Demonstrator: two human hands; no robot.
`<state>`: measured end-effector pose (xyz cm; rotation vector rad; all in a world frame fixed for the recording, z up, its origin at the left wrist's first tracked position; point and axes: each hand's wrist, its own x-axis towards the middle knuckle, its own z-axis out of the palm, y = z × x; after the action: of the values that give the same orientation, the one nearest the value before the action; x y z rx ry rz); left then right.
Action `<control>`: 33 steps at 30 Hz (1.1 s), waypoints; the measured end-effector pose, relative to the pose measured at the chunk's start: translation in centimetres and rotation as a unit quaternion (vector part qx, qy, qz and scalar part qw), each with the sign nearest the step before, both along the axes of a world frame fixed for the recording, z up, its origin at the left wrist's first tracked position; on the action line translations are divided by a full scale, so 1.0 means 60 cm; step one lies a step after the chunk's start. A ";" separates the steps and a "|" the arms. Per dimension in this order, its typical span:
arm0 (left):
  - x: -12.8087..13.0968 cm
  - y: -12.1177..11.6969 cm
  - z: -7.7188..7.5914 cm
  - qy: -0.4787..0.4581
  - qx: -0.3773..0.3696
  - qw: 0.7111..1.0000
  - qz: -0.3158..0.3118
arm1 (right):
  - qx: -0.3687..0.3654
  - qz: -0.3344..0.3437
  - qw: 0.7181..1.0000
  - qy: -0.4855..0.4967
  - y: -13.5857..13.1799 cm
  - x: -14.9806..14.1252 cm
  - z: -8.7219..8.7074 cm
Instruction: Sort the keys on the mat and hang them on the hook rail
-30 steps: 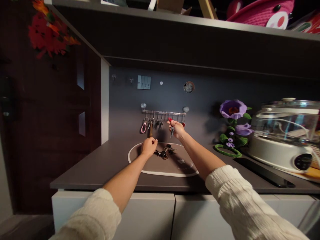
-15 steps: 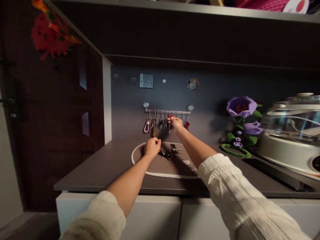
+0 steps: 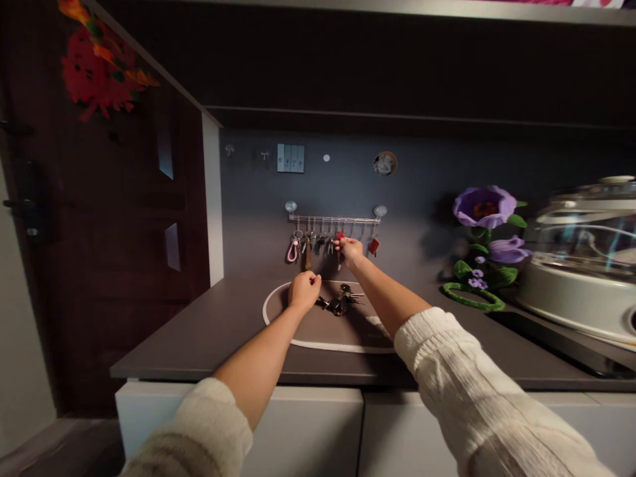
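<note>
Our right hand, nearer, has fingers pinched on red-topped key, hanging near-vertical; hook rail at 12 o'clock. Left hand, about 7 o'clock, curled; can't tell grip.

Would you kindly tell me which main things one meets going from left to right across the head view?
Door, white post, left hand, right hand with red key, red tag, large purple flower, white appliance.

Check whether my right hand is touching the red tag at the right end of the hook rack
Apart. The head view shows a strip of wall between the right hand and the red tag, which hangs just to its right.
</note>
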<state>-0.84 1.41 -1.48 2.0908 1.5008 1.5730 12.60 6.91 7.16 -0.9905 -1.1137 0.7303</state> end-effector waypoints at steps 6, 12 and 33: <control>-0.002 0.003 -0.002 -0.006 0.006 1.000 -0.007 | -0.030 0.033 0.998 0.047 -0.004 0.003 -0.019; -0.003 0.003 -0.002 -0.012 -0.002 1.000 -0.014 | -0.027 0.055 0.997 0.041 0.002 0.013 -0.037; -0.004 -0.016 0.009 -0.005 0.008 0.999 -0.043 | -0.085 0.035 0.996 -0.011 -0.067 0.063 -0.079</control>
<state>-1.11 0.45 -0.97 2.1213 1.3814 1.5676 16.40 2.89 2.42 -1.1096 -1.1247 0.8843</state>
